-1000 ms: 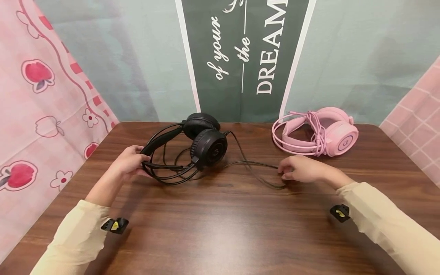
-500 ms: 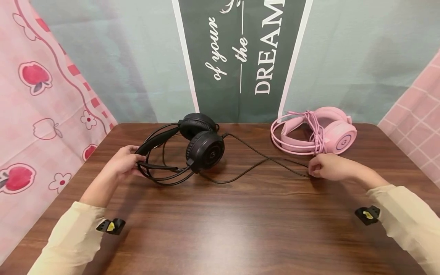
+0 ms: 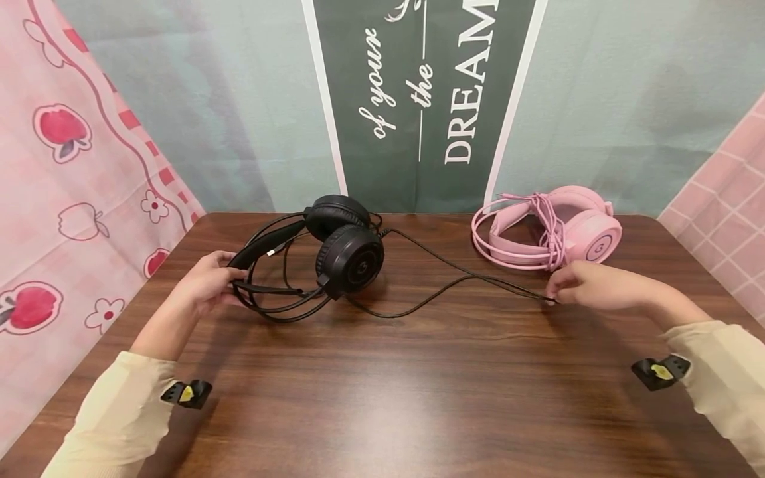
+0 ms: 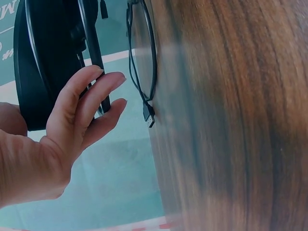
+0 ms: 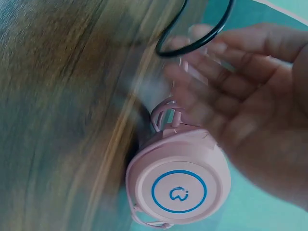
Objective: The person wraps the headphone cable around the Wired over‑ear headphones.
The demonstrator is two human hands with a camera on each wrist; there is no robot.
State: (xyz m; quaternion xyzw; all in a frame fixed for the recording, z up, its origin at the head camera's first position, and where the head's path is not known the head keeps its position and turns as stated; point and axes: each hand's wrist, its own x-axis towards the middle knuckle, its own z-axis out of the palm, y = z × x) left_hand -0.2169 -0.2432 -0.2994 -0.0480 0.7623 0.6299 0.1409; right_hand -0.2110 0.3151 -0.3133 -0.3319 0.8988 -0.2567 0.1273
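Landmark: the black headset [image 3: 349, 262], on the wood-grain table [image 3: 382, 398], ear cups turned to its right. Your left hand [image 3: 209, 282] is at its left end, thumb on one side of the headband and fingers on the other, pinching it; in the left wrist view the fingers lie close together. Your right hand [image 3: 588, 285] is well to the right of the headset, fingers bent, thumb and fingertips pinching a loop of its black cable [image 3: 388, 317]. Right wrist view blurred there; you cannot tell how firm that pinch is. Two cable strands run from the headset toward you on that side, crossing midway. A USB plug [image 4: 149, 118] lies behind the headset's headband. Pink headset [image 3: 592, 240] right of the black one, its own cord bundled around it, just beyond your right hand. Lettered backdrop [image 3: 382, 179] behind the black headset.
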